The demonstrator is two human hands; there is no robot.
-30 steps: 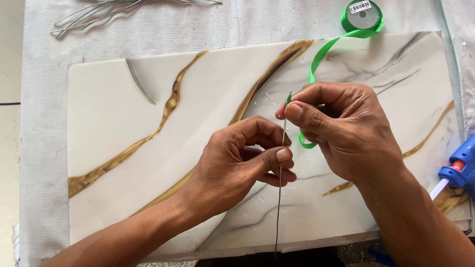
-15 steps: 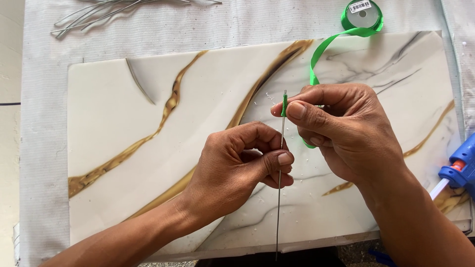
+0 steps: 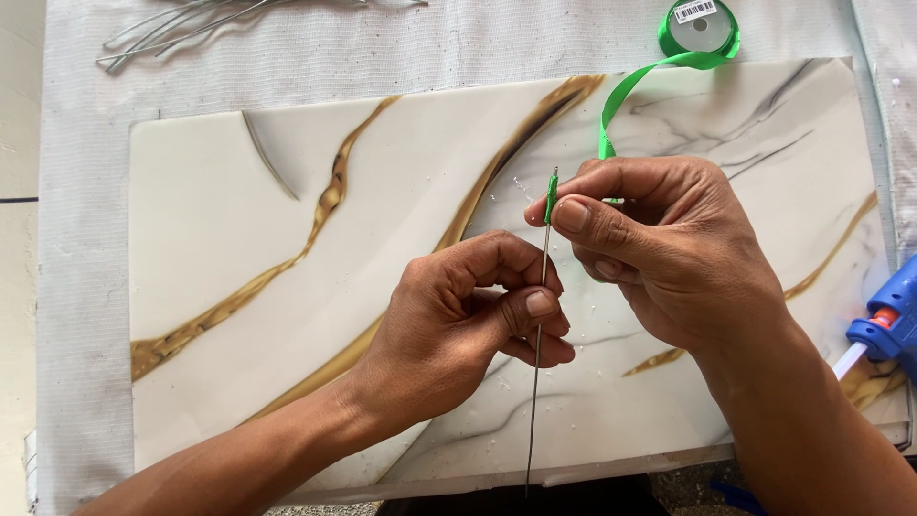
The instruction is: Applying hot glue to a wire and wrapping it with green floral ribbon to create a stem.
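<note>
A thin metal wire runs upright over a white marbled board with gold veins. My left hand pinches the wire near its middle between thumb and fingers. My right hand holds the wire's top between thumb and forefinger, pressing green ribbon onto the tip, where a short green wrap shows. The ribbon trails up from my right hand to its green spool at the top right.
A blue glue gun lies at the board's right edge, nozzle pointing left. Several bare wires lie at the top left on the grey cloth under the board.
My right hand has shifted slightly up the wire's tip, and the green wrap at the tip has become more visible. My left hand stays put.
</note>
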